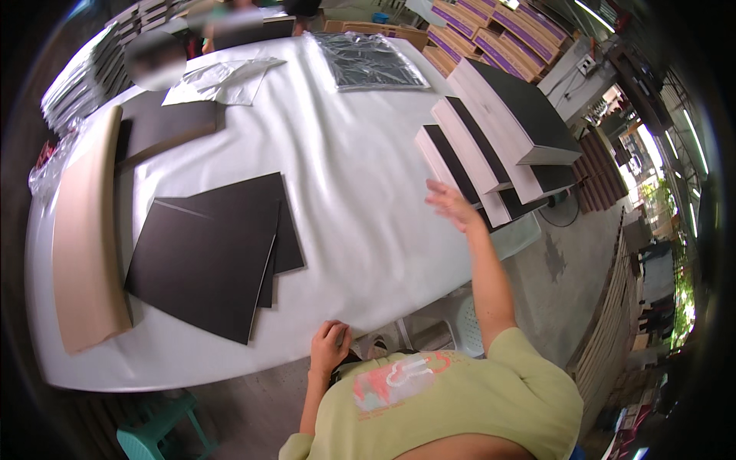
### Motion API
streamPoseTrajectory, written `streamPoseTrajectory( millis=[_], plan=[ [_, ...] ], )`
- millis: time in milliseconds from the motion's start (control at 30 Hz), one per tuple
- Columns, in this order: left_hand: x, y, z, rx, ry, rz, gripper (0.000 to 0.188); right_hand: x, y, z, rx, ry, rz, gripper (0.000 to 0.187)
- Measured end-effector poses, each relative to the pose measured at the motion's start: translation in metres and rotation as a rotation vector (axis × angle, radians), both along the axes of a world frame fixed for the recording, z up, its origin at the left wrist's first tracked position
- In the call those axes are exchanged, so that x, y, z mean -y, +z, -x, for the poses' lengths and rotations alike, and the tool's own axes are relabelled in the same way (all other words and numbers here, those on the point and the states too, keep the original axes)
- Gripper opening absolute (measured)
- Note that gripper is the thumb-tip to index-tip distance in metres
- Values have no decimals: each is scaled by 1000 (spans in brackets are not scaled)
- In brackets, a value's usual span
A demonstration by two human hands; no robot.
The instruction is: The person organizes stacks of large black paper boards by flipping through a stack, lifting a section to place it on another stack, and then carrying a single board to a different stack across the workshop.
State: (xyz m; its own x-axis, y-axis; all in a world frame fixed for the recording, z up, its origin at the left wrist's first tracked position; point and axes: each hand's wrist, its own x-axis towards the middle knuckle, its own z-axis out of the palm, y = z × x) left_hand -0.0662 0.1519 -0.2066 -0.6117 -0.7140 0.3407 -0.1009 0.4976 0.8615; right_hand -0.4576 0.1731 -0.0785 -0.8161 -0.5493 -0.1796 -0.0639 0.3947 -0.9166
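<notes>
My right hand [452, 205] is stretched out over the table [360, 215], its fingers apart and slightly blurred. Just beyond it stands a stack of flat boxes [491, 115] with black faces and pale wood-look sides, piled unevenly at the table's right edge. I cannot tell whether my fingertips touch the lowest one. At the near edge of the table my left hand [330, 345] is curled, with a small dark spot showing by its fingers; what it holds, if anything, is unclear. Farther left, overlapping black panels [207, 253] lie flat.
A long beige cardboard sheet [88, 238] lies along the left side, beside a dark panel [169, 123]. Toward the far end are crumpled white wrapping [218, 80] and a plastic-wrapped black panel [368, 61]. Cartons [491, 34] are stacked behind; a green stool [157, 425] stands below.
</notes>
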Motion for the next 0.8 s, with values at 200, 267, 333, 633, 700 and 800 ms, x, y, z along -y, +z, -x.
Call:
streamPoseTrajectory(
  millis=[200,267,333,633,700,800],
  plan=[
    [-7,-3,5,5,10,-6,14,-53,-126,-3,146,-136,79,44],
    [-11,-6,3,29,13,7,14,-74,-140,-49,53,105,116,37],
    [-13,-7,4,48,6,29,15,-115,-129,-75,-100,261,156,33],
    [-93,34,100,51,-270,21,15,-477,-105,-154,-215,-349,-198,29],
    [-161,48,126,-27,-359,-129,16,-552,-131,-195,-120,-525,-194,31],
    [-290,32,174,74,-692,-131,19,-680,-193,-278,-50,-614,-491,36]
  ],
)
